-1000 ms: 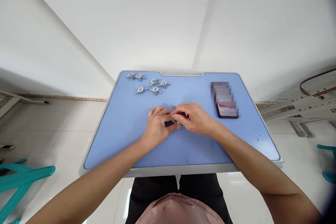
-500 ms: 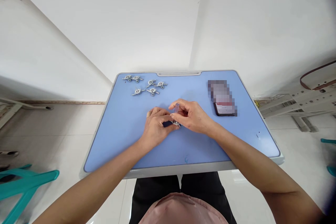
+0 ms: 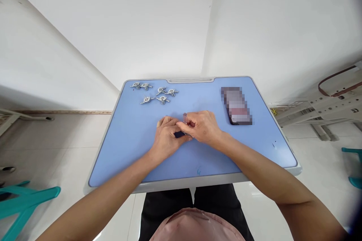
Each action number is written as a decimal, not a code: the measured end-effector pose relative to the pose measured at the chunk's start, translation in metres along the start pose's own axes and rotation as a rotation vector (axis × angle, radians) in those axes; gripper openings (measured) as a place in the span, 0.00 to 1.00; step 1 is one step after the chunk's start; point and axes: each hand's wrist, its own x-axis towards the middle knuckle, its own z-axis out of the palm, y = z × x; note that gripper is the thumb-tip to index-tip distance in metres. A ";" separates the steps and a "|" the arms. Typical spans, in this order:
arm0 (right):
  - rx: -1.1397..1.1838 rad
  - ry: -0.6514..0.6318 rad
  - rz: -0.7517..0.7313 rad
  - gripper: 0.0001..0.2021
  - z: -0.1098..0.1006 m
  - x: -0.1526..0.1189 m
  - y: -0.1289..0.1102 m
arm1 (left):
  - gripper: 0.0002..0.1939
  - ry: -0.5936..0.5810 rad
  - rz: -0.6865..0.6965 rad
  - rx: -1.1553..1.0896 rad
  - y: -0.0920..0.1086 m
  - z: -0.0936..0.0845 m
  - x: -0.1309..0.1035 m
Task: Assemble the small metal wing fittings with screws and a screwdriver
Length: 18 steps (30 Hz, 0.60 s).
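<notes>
My left hand rests on the blue tabletop, thumb and fingers pinching a small metal fitting that is mostly hidden by both hands. Closed fingers of my right hand grip a small screwdriver by its clear, purplish handle. The handle stands roughly upright above the fitting; its tip is hidden, so whether it touches the metal I cannot tell. Farther back on the left lie several similar silver fittings, each with thin arms sticking out and a round centre.
A phone, its screen blurred out, lies on the right of the desk. The desk has a raised grey rim and a white wall behind it. Teal stools stand on the floor to either side.
My right hand has turned and shifted slightly left, its fingers curled closer round the screwdriver handle. My left hand stays in place. The whole view has shifted slightly.
</notes>
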 end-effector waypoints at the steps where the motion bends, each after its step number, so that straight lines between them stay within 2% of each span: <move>1: -0.007 0.014 0.009 0.18 0.001 0.000 -0.001 | 0.07 -0.002 -0.003 -0.001 0.000 0.000 0.000; 9: 0.074 0.048 0.071 0.23 -0.002 -0.009 0.001 | 0.08 -0.008 -0.019 -0.001 0.005 -0.003 0.000; 14: 0.336 -0.030 0.105 0.11 -0.013 -0.010 0.002 | 0.07 -0.023 -0.002 0.004 0.005 -0.004 0.000; 18: 0.566 -0.104 0.133 0.03 -0.031 -0.007 0.007 | 0.08 -0.002 -0.004 -0.019 0.004 -0.003 0.000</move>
